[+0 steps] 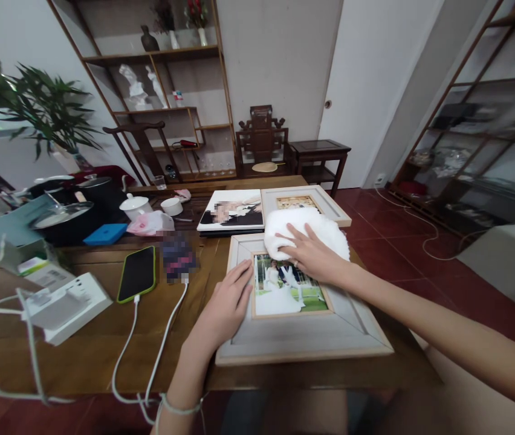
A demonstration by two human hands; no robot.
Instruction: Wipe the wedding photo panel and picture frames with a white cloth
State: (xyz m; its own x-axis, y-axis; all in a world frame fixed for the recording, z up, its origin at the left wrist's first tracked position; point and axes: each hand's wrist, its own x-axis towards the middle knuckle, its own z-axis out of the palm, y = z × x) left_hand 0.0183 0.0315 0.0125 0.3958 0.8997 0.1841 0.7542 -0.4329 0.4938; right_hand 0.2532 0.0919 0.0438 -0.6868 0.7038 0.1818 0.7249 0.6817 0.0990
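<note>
A pale grey picture frame [303,335] with a wedding photo lies flat on the wooden table [89,338] in front of me. My left hand [228,305] rests flat on the frame's left border, fingers stretched out. My right hand [309,254] presses a fluffy white cloth [305,229] onto the frame's upper right part, fingers spread over the cloth. Behind it lie a second pale frame [312,202] and a photo album [233,211].
A phone in a green case [137,273] charges left of the frame, cables trailing off the table's front edge. A white power strip [69,305], blue box [106,234], teacups, pots and papers crowd the left. Chairs, shelves and a plant stand behind; red tiled floor lies to the right.
</note>
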